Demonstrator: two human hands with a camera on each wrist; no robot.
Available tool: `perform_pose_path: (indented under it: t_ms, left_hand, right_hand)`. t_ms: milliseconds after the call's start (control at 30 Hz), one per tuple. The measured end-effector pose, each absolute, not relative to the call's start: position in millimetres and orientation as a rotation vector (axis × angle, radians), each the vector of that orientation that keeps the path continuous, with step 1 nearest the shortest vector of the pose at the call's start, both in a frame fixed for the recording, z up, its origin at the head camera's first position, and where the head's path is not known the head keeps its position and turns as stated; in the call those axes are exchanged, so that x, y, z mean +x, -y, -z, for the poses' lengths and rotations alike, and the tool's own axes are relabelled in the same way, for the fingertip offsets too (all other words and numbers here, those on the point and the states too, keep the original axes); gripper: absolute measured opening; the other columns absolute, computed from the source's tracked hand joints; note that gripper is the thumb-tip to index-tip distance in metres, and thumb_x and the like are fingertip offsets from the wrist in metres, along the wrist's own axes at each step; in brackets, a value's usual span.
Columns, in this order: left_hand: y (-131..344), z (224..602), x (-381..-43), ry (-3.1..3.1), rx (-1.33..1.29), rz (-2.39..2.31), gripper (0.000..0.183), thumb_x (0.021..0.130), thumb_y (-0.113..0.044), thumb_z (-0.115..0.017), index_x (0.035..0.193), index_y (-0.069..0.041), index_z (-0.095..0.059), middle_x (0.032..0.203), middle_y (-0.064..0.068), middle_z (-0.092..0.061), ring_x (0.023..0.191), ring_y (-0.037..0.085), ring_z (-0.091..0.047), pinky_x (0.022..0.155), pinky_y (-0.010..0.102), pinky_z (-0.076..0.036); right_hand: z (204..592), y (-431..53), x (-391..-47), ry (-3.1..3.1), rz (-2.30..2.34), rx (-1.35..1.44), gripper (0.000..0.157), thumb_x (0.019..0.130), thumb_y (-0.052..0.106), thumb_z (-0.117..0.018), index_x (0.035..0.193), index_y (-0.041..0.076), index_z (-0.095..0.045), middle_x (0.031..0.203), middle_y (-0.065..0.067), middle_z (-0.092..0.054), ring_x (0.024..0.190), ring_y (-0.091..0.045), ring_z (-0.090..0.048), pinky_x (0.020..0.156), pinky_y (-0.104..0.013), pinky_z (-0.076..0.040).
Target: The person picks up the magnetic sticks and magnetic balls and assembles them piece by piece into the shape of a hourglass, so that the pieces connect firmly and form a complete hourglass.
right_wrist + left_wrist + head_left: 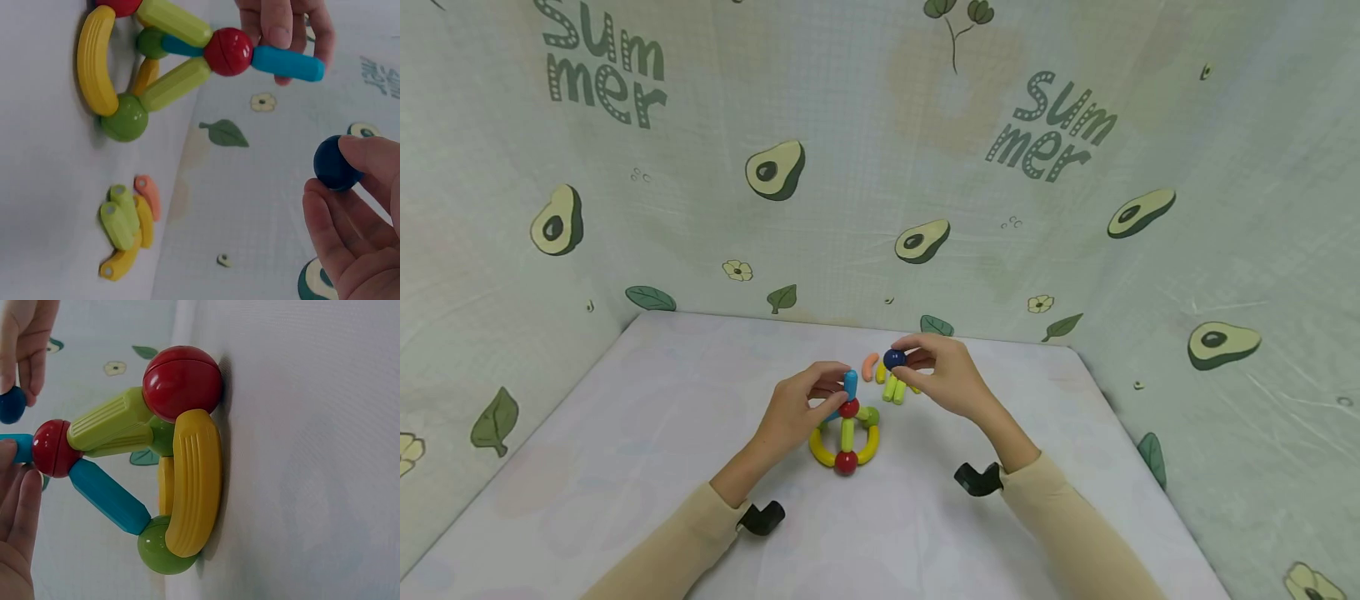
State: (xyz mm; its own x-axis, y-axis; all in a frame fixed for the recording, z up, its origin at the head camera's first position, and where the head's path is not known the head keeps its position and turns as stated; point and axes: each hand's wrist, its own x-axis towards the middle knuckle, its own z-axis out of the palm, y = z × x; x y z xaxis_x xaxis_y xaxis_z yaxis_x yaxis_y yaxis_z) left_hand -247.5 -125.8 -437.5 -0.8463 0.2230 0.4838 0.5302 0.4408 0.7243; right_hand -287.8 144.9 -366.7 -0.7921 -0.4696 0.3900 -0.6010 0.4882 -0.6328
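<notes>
A small frame of magnetic rods and balls stands on the table. Curved yellow rods (199,487) and green balls (125,117) form its base ring with a red ball (846,462). Straight green and blue rods lean up from it to a red top ball (228,52). From that ball a blue rod (287,63) points upward, and my left hand (793,406) pinches it between thumb and fingers. My right hand (946,373) holds a dark blue ball (337,163) by its fingertips, to the right of the blue rod's top and apart from it.
Behind the frame lie loose rods: green ones (117,225), curved yellow ones (120,261) and a curved orange one (869,367). The white table (700,367) meets a printed cloth backdrop (850,275) at the back and sides. Each wrist carries a black camera mount (979,479).
</notes>
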Motion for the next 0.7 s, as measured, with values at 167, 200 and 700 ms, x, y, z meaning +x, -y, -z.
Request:
perform_pose_path:
  t_ms: [167,200,700]
  left_hand:
    - [125,436,-247,2.371,-0.655,1.398,0.04,0.097,-0.009,-0.078,0.134,-0.015,-0.065,0.118,0.0,-0.077,0.108,0.016,-0.075,0.092,0.028,-0.061]
    - [125,436,-246,2.37,-0.654,1.407,0.04,0.097,-0.009,-0.077,0.134,-0.016,-0.065,0.118,0.0,-0.077,0.108,0.016,-0.075,0.092,0.028,-0.061]
    - [124,435,-245,2.364,-0.641,1.41,0.042,0.096,-0.009,-0.079,0.135,-0.015,-0.064,0.116,-0.002,-0.077,0.106,0.014,-0.075,0.094,0.032,-0.062]
  right_hand:
    - [363,-127,-281,2.518,-1.275,0.985,0.031,0.094,0.011,-0.083,0.124,0.01,-0.074,0.118,-0.003,-0.075,0.098,-0.016,-0.077,0.089,-0.036,-0.064]
    - [363,-123,-281,2.512,-1.284,0.989,0.031,0.094,0.012,-0.083,0.124,0.01,-0.074,0.118,-0.003,-0.075,0.097,-0.016,-0.077,0.089,-0.036,-0.064]
    - [366,-102,-279,2.471,-1.336,1.008,0.029,0.095,0.012,-0.082,0.121,0.009,-0.074,0.114,-0.003,-0.076,0.097,-0.014,-0.075,0.089,-0.028,-0.062]
